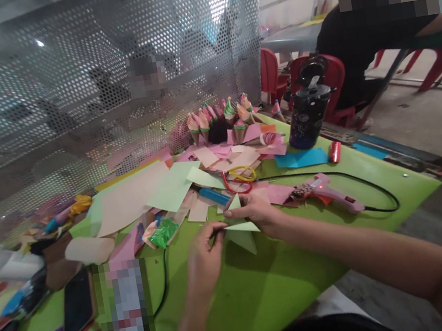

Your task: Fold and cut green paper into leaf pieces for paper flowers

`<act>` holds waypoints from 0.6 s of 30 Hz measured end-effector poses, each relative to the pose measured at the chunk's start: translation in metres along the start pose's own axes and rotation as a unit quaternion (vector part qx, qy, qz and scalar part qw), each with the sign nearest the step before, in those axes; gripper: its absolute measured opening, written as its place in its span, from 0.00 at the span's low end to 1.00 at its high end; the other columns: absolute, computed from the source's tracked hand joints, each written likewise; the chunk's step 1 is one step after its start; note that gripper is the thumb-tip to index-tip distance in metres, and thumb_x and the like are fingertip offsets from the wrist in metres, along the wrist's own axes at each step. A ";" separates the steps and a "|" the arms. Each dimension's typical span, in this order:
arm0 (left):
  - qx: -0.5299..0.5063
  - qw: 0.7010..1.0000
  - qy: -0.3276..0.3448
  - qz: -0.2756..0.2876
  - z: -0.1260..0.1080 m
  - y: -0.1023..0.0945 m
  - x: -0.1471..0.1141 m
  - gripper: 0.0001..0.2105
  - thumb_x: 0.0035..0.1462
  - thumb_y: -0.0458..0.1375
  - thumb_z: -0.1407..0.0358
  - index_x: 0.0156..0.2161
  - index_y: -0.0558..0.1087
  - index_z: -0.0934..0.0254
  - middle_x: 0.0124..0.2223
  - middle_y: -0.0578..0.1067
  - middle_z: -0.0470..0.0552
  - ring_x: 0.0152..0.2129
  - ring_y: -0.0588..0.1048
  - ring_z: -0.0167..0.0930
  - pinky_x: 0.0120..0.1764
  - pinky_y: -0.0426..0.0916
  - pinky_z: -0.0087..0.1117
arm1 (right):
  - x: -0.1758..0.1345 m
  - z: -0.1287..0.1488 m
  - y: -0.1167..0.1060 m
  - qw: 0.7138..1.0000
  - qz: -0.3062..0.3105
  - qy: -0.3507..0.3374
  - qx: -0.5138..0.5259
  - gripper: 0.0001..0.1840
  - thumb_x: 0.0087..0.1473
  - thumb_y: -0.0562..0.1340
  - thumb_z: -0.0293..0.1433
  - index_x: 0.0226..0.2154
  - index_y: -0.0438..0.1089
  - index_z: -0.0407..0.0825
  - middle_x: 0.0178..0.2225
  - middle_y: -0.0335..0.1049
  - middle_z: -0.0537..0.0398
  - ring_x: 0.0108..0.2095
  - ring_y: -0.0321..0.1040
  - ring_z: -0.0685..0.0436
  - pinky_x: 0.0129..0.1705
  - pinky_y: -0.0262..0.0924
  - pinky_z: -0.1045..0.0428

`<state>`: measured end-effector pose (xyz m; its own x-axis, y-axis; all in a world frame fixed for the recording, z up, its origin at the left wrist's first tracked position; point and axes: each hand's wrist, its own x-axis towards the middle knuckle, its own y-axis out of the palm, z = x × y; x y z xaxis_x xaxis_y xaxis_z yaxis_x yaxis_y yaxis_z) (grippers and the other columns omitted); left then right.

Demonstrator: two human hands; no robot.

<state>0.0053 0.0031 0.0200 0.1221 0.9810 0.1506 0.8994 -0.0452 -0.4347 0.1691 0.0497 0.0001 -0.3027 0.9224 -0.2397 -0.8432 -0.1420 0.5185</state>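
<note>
Between my hands is a pale green piece of paper (241,239), folded to pointed corners, held above the table's green surface. My left hand (208,250) pinches its left edge between thumb and fingers. From the right, my right hand (258,212) grips its upper part, fingers closed on it. Just beyond lie scissors (238,188) with red and yellow handles and a blue stick-shaped thing (214,195). A pink glue gun (337,194) with a lit red light rests to the right, its black cord looping round.
Paper sheets (129,197) and scraps cover the table's back, before several small ice-cream-cone figures (213,119). A dark bottle (307,112) and a red cylinder (335,152) stand right. A phone (76,306) lies left. A perforated metal panel (77,82) borders the back; a person sits behind right.
</note>
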 end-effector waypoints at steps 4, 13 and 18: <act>0.001 1.000 0.001 0.002 0.001 0.001 -0.001 0.08 0.56 0.56 0.67 0.37 0.78 0.60 0.35 0.79 0.50 0.34 0.75 0.32 0.38 0.67 0.30 | -0.002 -0.002 0.002 1.000 -0.002 -0.003 0.016 0.22 0.24 0.78 0.32 0.26 0.72 0.47 0.22 0.71 0.60 0.23 0.67 0.49 0.30 0.61 0.52; -0.045 0.999 -0.030 0.007 0.000 0.003 -0.001 0.06 0.54 0.58 0.66 0.35 0.78 0.62 0.33 0.78 0.49 0.33 0.75 0.33 0.38 0.68 0.30 | -0.007 0.004 0.007 0.998 -0.018 -0.061 -0.001 0.24 0.24 0.78 0.34 0.25 0.69 0.48 0.19 0.67 0.64 0.21 0.63 0.51 0.28 0.60 0.53; -0.068 0.996 -0.056 0.008 -0.003 0.003 -0.001 0.06 0.53 0.58 0.65 0.34 0.77 0.61 0.32 0.77 0.49 0.33 0.75 0.32 0.37 0.68 0.29 | -0.001 0.001 0.003 0.996 -0.023 -0.087 -0.004 0.24 0.25 0.77 0.36 0.27 0.70 0.49 0.20 0.67 0.63 0.22 0.64 0.50 0.28 0.59 0.53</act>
<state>0.0085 0.0015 0.0211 0.0970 0.9944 0.0411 0.9471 -0.0796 -0.3109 0.1670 0.0491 0.0030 -0.1821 0.9763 -0.1171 -0.8582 -0.0997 0.5035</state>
